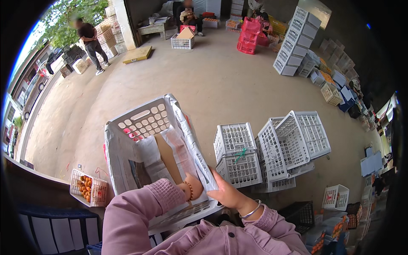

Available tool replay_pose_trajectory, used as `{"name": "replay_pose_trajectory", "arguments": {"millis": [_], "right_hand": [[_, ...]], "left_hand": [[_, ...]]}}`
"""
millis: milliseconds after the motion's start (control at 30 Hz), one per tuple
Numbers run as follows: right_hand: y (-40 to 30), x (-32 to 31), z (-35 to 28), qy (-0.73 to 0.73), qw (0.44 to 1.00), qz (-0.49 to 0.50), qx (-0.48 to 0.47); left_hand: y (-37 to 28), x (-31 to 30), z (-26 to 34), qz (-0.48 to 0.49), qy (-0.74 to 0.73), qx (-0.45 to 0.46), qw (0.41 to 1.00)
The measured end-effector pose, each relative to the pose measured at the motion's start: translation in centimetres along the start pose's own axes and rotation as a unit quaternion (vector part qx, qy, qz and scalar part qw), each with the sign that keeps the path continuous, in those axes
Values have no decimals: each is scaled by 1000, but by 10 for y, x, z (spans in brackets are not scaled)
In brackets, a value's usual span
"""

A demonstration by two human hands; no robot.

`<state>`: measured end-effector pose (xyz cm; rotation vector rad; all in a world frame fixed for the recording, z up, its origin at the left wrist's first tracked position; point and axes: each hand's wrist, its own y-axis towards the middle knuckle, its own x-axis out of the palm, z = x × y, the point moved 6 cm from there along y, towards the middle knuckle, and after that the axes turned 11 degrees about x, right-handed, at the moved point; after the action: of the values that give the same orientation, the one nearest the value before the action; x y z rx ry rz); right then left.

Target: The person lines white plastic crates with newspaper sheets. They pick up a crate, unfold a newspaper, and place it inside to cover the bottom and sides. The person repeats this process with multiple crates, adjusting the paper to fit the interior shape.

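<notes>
In front of me is a white plastic crate (144, 112) with newspaper (147, 145) lining its walls and folded over its long rims. A strip of brown cardboard (169, 156) lies inside, between sheets of the paper. My left hand (193, 188), a beaded bracelet at its wrist, reaches down into the crate against the paper near the right wall; its fingertips are partly hidden. With a silver bangle at the wrist, my right hand (228, 193) grips the paper-covered right rim near its close corner, thumb on top and fingers on the outer side.
White plastic crates (237, 137) stand to the right, some stacked askew (301, 137). A crate of orange fruit (91, 188) sits at lower left. Farther off are a tall stack of white crates (291, 44), red wrapped crates (248, 35), a yellow platform (137, 54) and several people, one standing (91, 41).
</notes>
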<state>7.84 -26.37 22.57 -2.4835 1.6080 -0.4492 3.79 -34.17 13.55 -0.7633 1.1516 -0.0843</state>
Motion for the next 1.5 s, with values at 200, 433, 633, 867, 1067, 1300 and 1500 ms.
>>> {"name": "replay_pose_trajectory", "arguments": {"millis": [200, 433, 633, 867, 1067, 1300, 1500], "right_hand": [[2, 6, -8, -55, 998, 4, -14], [-11, -1, -26, -291, 939, 118, -142], [-10, 31, -44, -587, 753, 36, -296], [-2, 30, -28, -458, 865, -56, -200], [-3, 19, -28, -402, 888, 19, -221], [-17, 24, -41, -453, 841, 38, -294], [-102, 96, -44, -463, 755, 25, -464]], "left_hand": [[11, 44, 28, -72, -6, 103, 992], [-105, -40, 12, 25, -116, 60, 991], [-240, 1, 67, 262, -120, -224, 931], [-226, 62, 157, 674, 121, -350, 639], [-110, 263, 296, 673, -254, -430, 545], [-92, 482, 471, 482, -484, -667, 298], [-53, 585, 609, 213, -671, -697, 132]]}}
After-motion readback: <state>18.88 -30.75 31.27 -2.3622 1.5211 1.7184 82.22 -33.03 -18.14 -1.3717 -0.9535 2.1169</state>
